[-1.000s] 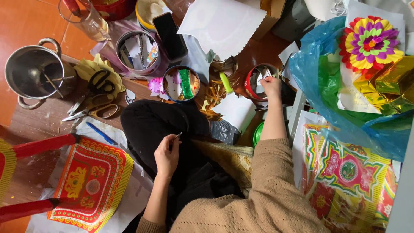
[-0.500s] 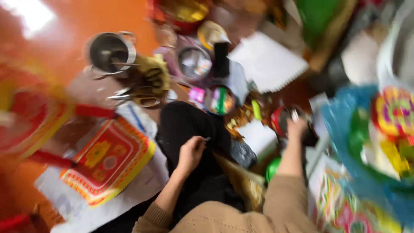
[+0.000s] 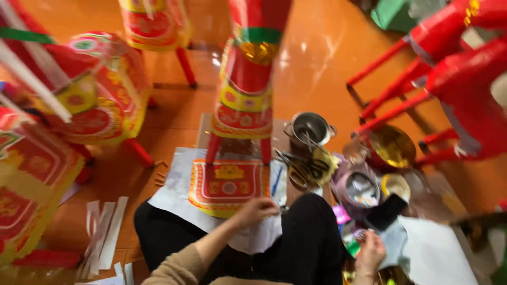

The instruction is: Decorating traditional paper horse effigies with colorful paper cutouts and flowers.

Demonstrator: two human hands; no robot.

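Note:
I sit on an orange floor with my black-trousered legs (image 3: 311, 248) folded. My left hand (image 3: 256, 210) is curled at the near edge of a red and yellow patterned paper panel (image 3: 228, 186), which lies on white paper (image 3: 174, 195). A small dark tip sticks out past its fingers; the thin thing it pinches is blurred. My right hand (image 3: 369, 252) hangs at my right knee, fingers down beside a small round tin (image 3: 349, 237) with green inside. Whether that hand holds anything is unclear.
A tall red paper figure (image 3: 245, 79) stands on legs just beyond the panel. A steel pot (image 3: 311, 128), scissors (image 3: 301, 168), a purple bowl (image 3: 362, 189), a gold bowl (image 3: 392, 145) and a black flat device (image 3: 385, 211) crowd the right. Red paper figures (image 3: 454, 68) and paper strips (image 3: 103, 232) flank me.
The view has swung up and forward, bringing the standing paper figures into sight. My left hand has moved from my lap to the panel's edge. My right hand has drawn back from the far tin.

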